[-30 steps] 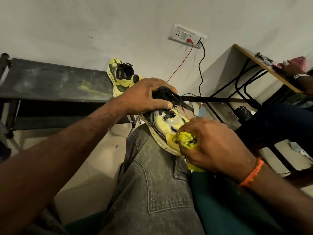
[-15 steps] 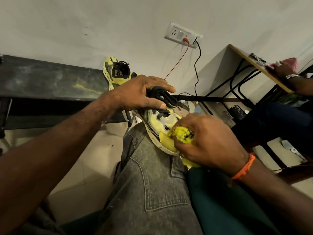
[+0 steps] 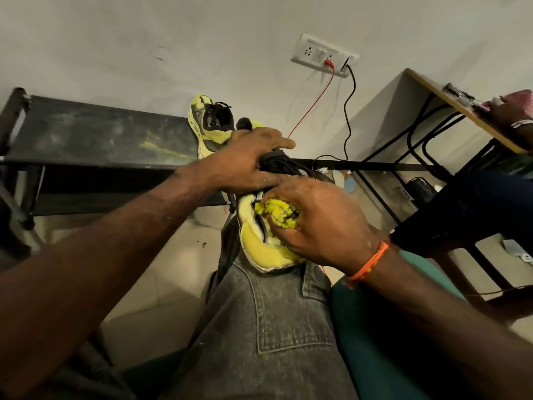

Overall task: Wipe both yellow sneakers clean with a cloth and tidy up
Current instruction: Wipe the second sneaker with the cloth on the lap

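The sneaker (image 3: 261, 249) is steadied on the knee by the left hand (image 3: 248, 163) gripping its laces, and the cloth (image 3: 277, 213), bunched in the right hand's (image 3: 323, 226) grip, is best rubbed firmly along the side panel.

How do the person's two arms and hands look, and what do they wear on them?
Both forearms are bare, with no sleeves in view and no gloves. The right hand has an orange thread band tied round its wrist. The left hand wears no ring, watch or band that shows. Pale specks of dust or dirt mark the left hand and its forearm.
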